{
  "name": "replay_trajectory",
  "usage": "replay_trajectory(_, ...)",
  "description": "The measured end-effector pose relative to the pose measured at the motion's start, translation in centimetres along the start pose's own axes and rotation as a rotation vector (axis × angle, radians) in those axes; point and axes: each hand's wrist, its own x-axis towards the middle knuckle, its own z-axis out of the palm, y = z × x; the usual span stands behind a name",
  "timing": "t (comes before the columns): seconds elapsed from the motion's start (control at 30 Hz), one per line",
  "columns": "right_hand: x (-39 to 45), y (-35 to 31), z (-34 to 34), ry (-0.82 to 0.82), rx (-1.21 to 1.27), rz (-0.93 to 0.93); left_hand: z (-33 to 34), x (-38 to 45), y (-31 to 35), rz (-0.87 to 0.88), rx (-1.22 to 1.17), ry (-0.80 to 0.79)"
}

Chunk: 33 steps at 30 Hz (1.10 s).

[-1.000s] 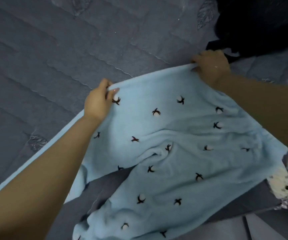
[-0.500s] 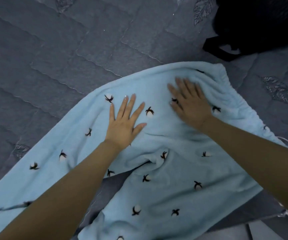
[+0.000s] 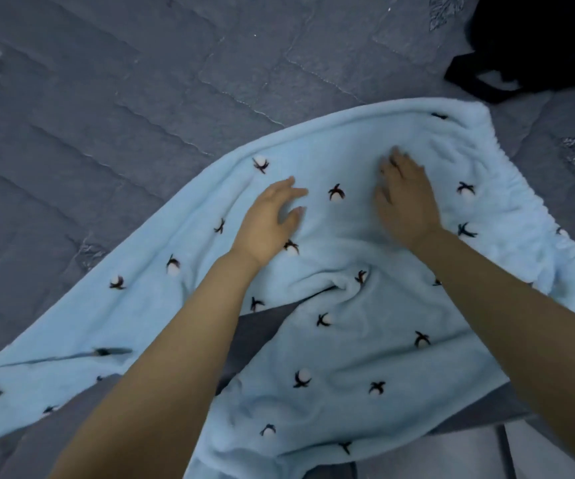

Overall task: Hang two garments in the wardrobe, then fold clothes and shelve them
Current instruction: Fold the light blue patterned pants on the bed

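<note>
Bedspread: grey quilted bedspread (image 3: 113, 108) fills the upper left; stitched lines run across it; a leaf pattern shows at the right edge
Black bag: black bag (image 3: 541, 43) lies in the top right corner, just beyond the far edge of the trousers; its strap loops on the cover
Trousers: pale blue fleece trousers (image 3: 348, 347) lie spread on the bedspread, dotted with small dark marks and white tufts; gathered waistband at the right; one leg runs down to the lower left; the cloth bunches in folds at the crotch
Left hand: left hand (image 3: 267, 223) rests on the cloth, fingers loosely spread and slightly bent, gripping nothing; forearm reaches in from the lower left
Right hand: right hand (image 3: 407, 198) lies palm down on the cloth near the waistband, fingers blurred but stretched out, holding nothing; forearm crosses the trousers from the lower right
</note>
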Motion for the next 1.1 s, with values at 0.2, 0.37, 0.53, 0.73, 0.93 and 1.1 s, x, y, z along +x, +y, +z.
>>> replay_trajectory(0.2, -10.3, -12.5, 3.9, -0.063, 0.291, -0.114, -7.1, -12.5, -4.5, -0.132, -0.025, 0.233)
replay_trajectory(0.37, -17.6, -22.9, 8.9, -0.173, 0.416, -0.096, -13.4, -23.6, -12.9, -0.404, 0.077, 0.421)
replay_trajectory(0.53, -22.6, -32.0, 14.3, -0.190, 0.483, -0.015, -19.2, -30.1, -21.3, -0.611, 0.304, 0.249)
replay_trajectory(0.73, -25.0, -40.0, 18.9, 0.029, 0.715, 0.352, -21.7, -33.2, -24.1, -0.032, 0.517, -0.043)
replay_trajectory(0.93, -27.0, -41.9, 19.5, 0.007, 1.173, 0.801, -19.6, -40.5, -25.2, -0.243, 0.069, -0.359)
replay_trajectory(1.1, -27.8, -41.8, 20.7, -0.025, 1.232, 0.972, -19.6, -41.4, -27.0, -0.916, -0.528, 0.407)
